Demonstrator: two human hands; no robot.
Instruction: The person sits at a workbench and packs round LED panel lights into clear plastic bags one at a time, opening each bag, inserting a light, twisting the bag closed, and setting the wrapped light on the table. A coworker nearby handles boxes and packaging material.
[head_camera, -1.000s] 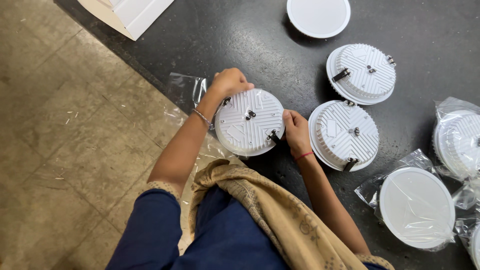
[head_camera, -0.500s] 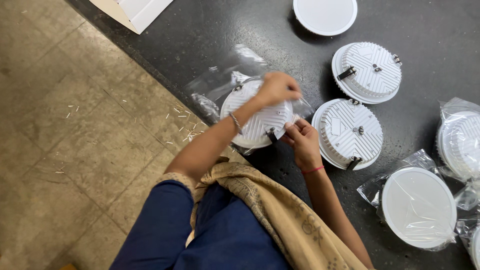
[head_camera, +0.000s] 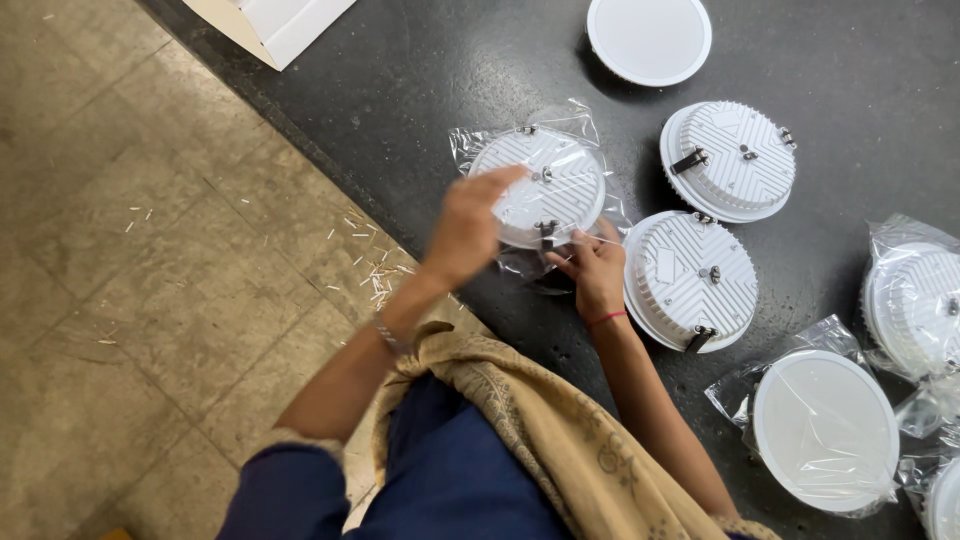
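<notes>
left hand hovering over the bagged round white light on the dark table, fingers stretched out loosely, right hand pinching the bag's lower edge, two bare lights just right

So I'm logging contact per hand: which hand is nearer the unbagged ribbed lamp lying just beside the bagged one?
Right. The right hand sits just beside the unbagged ribbed lamp, pinching the clear bag. The left hand hovers on the bag's far side.
</notes>
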